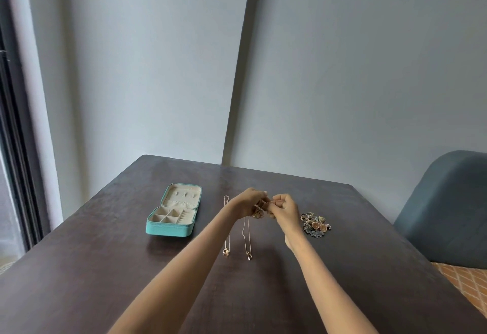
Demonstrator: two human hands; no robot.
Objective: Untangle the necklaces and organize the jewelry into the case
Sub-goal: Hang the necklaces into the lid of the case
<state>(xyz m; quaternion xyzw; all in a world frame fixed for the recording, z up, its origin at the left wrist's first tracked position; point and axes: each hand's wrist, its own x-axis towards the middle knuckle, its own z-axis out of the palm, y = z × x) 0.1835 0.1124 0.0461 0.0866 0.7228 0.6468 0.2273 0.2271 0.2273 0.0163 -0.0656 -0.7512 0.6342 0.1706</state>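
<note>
Both forearms reach in from the near edge over the dark desk. Left hand and right hand meet above the desk middle, fingers curled inward on both, pinching a small gold tangle of chain between them; exact pinch points too small to resolve. Two necklaces already lie straightened side by side: left necklace with pendant at its near end, and second necklace, whose far end runs up under the hands. Judged progress: untangling partly done, sorting not begun. Teal case sits open left of the hands, well apart, lid back; its cream compartments look to hold nothing. Pile of rings and earrings rests just right of the right hand, apparently untouched. Chains are very fine, gold-toned, thin enough to knot again easily.
</note>
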